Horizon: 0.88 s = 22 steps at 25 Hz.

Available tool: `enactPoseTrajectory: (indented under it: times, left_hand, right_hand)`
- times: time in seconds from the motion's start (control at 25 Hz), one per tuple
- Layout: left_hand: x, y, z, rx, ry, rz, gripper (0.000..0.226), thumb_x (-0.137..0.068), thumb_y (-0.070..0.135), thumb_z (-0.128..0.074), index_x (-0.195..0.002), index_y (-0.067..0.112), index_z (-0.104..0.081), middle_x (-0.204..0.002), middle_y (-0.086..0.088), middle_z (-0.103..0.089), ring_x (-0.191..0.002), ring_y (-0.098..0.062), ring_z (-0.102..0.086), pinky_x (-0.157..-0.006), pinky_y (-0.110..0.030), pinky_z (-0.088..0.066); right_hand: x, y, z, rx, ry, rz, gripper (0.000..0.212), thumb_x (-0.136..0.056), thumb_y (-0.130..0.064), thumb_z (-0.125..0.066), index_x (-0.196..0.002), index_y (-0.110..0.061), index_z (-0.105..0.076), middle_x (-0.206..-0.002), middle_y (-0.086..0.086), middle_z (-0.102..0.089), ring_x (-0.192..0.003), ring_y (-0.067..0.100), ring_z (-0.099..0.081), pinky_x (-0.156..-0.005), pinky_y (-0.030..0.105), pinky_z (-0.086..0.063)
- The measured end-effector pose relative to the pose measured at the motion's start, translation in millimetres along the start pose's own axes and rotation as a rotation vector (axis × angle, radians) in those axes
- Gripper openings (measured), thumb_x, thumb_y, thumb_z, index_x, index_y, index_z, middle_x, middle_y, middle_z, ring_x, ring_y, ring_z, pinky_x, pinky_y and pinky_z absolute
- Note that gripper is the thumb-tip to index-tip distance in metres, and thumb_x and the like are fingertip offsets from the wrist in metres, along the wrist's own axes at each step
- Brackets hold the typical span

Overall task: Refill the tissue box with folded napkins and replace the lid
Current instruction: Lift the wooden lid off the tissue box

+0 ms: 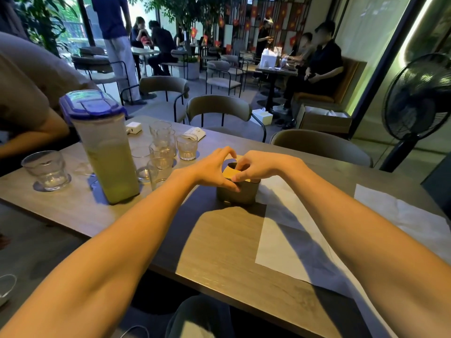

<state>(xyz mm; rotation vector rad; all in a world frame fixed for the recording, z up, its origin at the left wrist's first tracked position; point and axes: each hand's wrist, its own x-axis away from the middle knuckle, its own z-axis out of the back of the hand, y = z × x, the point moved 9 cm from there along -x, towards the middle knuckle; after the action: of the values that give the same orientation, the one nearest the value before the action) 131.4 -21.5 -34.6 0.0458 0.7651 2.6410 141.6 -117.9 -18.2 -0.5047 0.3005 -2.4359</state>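
Dark olive-grey tissue box (240,195), square, upright, on wood-grain table (219,245); sits directly under both hands.

Lid (229,173): yellowish flat panel with dark opening, lying on the box's top between the two hands. Whether it is fully seated cannot be told; the hands cover most of its edge.

Left hand (213,172): spans the top, fingers arched to the far rim, thumb down on the near corner, gripping the lid by its edges.

Right hand (257,168): fingers curled in over the opening, thumb on the panel, pinching the lid beside the left thumb. No napkin is seen in the opening.

Napkin sheet (288,235): white, spread flat on the table, just right of the right wrist. A second sheet (402,215) lies farther right, slightly creased.

Handling, judged: box likely rigid and light, liable to slide on the smooth tabletop, so one hand should brace its wall. Lid looks thin and stiff; take it by opposite edges and press the corners evenly to avoid tilting. Sheets are soft, limp and easily torn; lift each by a corner or a fold.

Nearby: blue-capped pitcher (107,154) and a cluster of glasses (186,147), left of the left hand, well apart from the box.
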Motion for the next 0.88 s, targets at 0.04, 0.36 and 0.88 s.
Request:
enactPoseTrajectory:
  times: [0.04, 0.36, 0.88]
  left_hand:
    - [-0.4, -1.2, -1.1, 0.022, -0.013, 0.005, 0.1, -0.068, 0.048, -0.086, -0.145, 0.027, -0.027, -0.147, -0.006, -0.036, -0.131, -0.027, -0.042, -0.101, -0.038, -0.043]
    - [-1.1, -19.9, -10.0, 0.139, 0.011, 0.086, 0.127, -0.066, 0.045, -0.088, -0.158, 0.023, -0.004, -0.158, -0.005, -0.023, -0.141, -0.028, -0.032, -0.108, -0.04, -0.036]
    - [7.1, -15.6, -7.4, 0.279, 0.073, 0.036, 0.131, -0.063, 0.041, -0.09, -0.155, 0.041, 0.003, -0.158, -0.006, -0.023, -0.143, -0.029, -0.03, -0.112, -0.05, -0.036]
  right_hand:
    - [-0.6, 1.4, -0.9, -0.015, -0.005, 0.0, 0.033, -0.095, -0.042, -0.066, -0.11, -0.013, -0.075, -0.097, 0.003, -0.066, -0.085, 0.014, -0.058, -0.068, 0.021, -0.041]
    - [-5.3, 2.4, -0.5, -0.054, 0.002, -0.006, 0.035, -0.089, -0.045, -0.07, -0.107, -0.016, -0.078, -0.097, 0.002, -0.065, -0.087, 0.014, -0.057, -0.07, 0.023, -0.044]
    - [7.3, -8.6, 8.0, -0.101, 0.178, 0.068, 0.03, -0.087, -0.04, -0.076, -0.102, -0.014, -0.077, -0.084, -0.002, -0.067, -0.078, 0.011, -0.059, -0.068, 0.022, -0.044]
